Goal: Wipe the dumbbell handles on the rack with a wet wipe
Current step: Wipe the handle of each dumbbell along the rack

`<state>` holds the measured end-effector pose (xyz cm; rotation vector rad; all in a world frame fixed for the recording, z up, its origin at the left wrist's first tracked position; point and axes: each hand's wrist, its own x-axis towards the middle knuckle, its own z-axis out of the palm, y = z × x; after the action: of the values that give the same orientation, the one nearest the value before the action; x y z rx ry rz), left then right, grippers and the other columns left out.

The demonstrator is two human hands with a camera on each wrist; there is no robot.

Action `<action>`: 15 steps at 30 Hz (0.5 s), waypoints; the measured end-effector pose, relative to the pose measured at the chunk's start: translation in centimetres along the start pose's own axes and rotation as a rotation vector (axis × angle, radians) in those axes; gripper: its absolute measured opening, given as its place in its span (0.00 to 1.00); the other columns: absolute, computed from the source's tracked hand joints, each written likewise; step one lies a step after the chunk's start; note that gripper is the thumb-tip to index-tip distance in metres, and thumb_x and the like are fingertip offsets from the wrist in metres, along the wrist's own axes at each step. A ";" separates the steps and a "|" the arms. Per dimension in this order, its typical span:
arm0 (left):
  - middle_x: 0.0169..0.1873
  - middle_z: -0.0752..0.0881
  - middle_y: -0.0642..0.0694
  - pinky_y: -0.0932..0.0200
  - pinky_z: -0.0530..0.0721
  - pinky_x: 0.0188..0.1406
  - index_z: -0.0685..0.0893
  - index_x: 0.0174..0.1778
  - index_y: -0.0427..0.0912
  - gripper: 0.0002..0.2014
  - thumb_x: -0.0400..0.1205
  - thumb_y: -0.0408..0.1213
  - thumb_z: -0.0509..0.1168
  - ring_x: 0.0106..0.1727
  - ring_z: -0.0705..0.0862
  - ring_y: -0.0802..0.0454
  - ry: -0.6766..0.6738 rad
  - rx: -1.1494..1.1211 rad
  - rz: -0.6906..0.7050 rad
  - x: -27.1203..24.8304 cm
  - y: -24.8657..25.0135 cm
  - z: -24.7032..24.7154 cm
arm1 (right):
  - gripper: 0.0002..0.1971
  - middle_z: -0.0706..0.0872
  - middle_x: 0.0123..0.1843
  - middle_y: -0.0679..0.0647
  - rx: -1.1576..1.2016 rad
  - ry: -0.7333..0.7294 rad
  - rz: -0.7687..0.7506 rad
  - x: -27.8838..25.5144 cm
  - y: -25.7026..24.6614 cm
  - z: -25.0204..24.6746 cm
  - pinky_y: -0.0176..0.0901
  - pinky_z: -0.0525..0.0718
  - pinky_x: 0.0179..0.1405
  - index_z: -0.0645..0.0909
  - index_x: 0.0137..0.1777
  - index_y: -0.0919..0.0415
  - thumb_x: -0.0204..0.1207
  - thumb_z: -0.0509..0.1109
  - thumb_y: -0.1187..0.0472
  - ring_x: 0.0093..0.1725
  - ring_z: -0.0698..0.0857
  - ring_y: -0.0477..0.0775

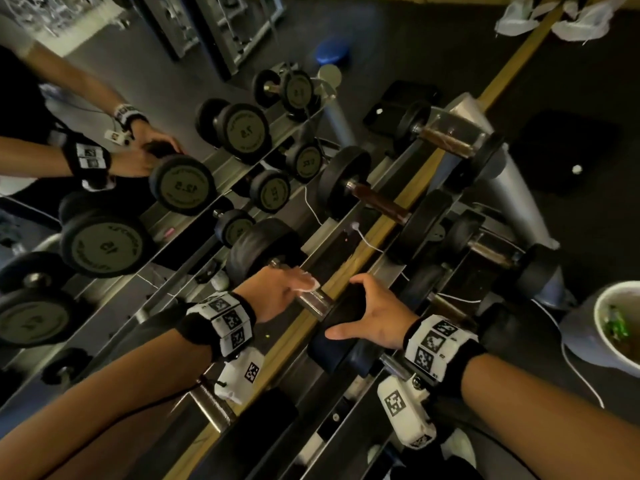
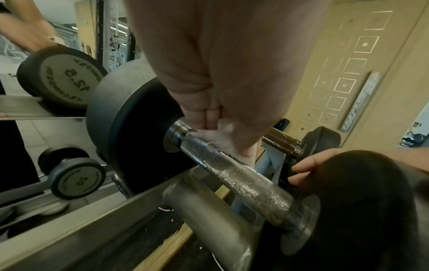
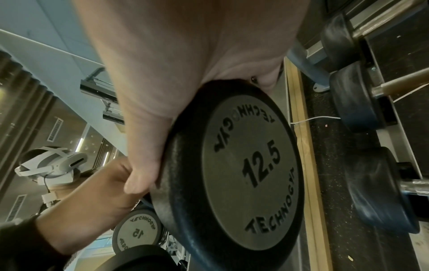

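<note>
Left hand [image 1: 273,292] curled over the knurled handle [image 2: 234,176], pinching a white wipe [image 1: 310,285] against the steel near the far plate [image 2: 130,132]; wipe bunched under the fingertips [image 2: 210,119], most of the handle toward the wrist bare and glinting. Right hand [image 1: 374,311] spread wide over the rim of the near plate [image 3: 234,165], thumb on one side, fingers wrapped round the other, steadying the dumbbell marked 12.5 on the rack [image 2: 204,207].

Handling, as a judgement: dumbbell heavy and rigid, round plates apt to roll in the cradle, so best held at the plate rim as here, not lifted. Handle stiff, rough with knurling, likely to snag and drag at the wipe rather than let it slide. Wipe soft, thin, damp, easily torn or balled up; best kept folded flat under the fingertips and wrapped partly round the bar, not pinched by a corner. Firm squeeze plus a twist of the wrist probably needed to reach the underside, out of sight from above. Damp steel a little slick for bare skin, so grip better kept through the wipe.

More dumbbells [image 1: 367,192] beyond the hands on the same rack, handles uncovered.
</note>
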<state>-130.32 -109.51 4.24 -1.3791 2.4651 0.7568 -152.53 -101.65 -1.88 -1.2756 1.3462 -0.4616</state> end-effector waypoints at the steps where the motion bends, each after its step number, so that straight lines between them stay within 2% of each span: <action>1: 0.70 0.82 0.57 0.58 0.65 0.82 0.85 0.69 0.52 0.16 0.87 0.36 0.62 0.76 0.75 0.60 -0.008 -0.004 -0.013 0.2 0.0 -0.2 | 0.59 0.67 0.77 0.49 -0.009 -0.006 -0.002 0.1 -0.1 -0.1 0.57 0.74 0.76 0.59 0.79 0.47 0.48 0.84 0.34 0.76 0.69 0.53; 4: 0.70 0.82 0.60 0.61 0.68 0.78 0.86 0.67 0.54 0.14 0.87 0.43 0.62 0.74 0.76 0.61 -0.064 0.012 -0.049 0.8 0.7 -0.5 | 0.55 0.67 0.76 0.50 -0.024 -0.020 0.008 0.2 -0.2 -0.2 0.59 0.74 0.75 0.60 0.78 0.45 0.52 0.85 0.37 0.76 0.69 0.55; 6: 0.71 0.81 0.59 0.59 0.67 0.79 0.86 0.66 0.54 0.14 0.87 0.45 0.61 0.75 0.74 0.61 -0.103 0.044 -0.024 1.0 1.6 0.3 | 0.54 0.67 0.75 0.50 -0.032 -0.011 0.008 0.2 -0.3 -0.1 0.59 0.74 0.75 0.61 0.77 0.45 0.53 0.86 0.38 0.75 0.69 0.55; 9: 0.72 0.81 0.55 0.53 0.65 0.82 0.88 0.62 0.49 0.13 0.88 0.40 0.60 0.78 0.72 0.58 -0.158 0.119 0.059 0.9 2.5 1.6 | 0.53 0.67 0.75 0.50 -0.032 0.005 0.007 0.2 -0.2 0.0 0.58 0.74 0.75 0.62 0.76 0.46 0.53 0.86 0.39 0.75 0.69 0.55; 11: 0.71 0.82 0.53 0.51 0.67 0.80 0.88 0.60 0.47 0.13 0.88 0.38 0.59 0.76 0.75 0.56 -0.173 0.151 0.123 0.9 2.5 1.6 | 0.53 0.68 0.74 0.50 -0.027 0.004 0.010 0.2 -0.2 0.0 0.59 0.74 0.75 0.62 0.76 0.46 0.53 0.86 0.39 0.74 0.69 0.55; 13: 0.68 0.84 0.53 0.50 0.72 0.76 0.87 0.62 0.47 0.13 0.88 0.39 0.59 0.72 0.79 0.55 -0.168 0.176 0.163 0.9 2.1 1.0 | 0.53 0.68 0.74 0.50 -0.026 -0.001 0.011 0.3 -0.2 0.0 0.59 0.75 0.74 0.61 0.76 0.45 0.53 0.86 0.39 0.74 0.70 0.54; 15: 0.67 0.84 0.54 0.50 0.74 0.74 0.85 0.66 0.49 0.14 0.89 0.39 0.59 0.71 0.80 0.56 -0.127 0.216 0.135 1.0 1.3 0.2 | 0.54 0.68 0.73 0.49 -0.026 -0.010 0.009 0.3 -0.1 -0.1 0.59 0.76 0.74 0.61 0.76 0.45 0.52 0.86 0.38 0.73 0.70 0.54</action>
<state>-131.95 -109.64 4.09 -1.0644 2.4739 0.5647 -152.45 -101.97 -1.87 -1.2909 1.3530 -0.4322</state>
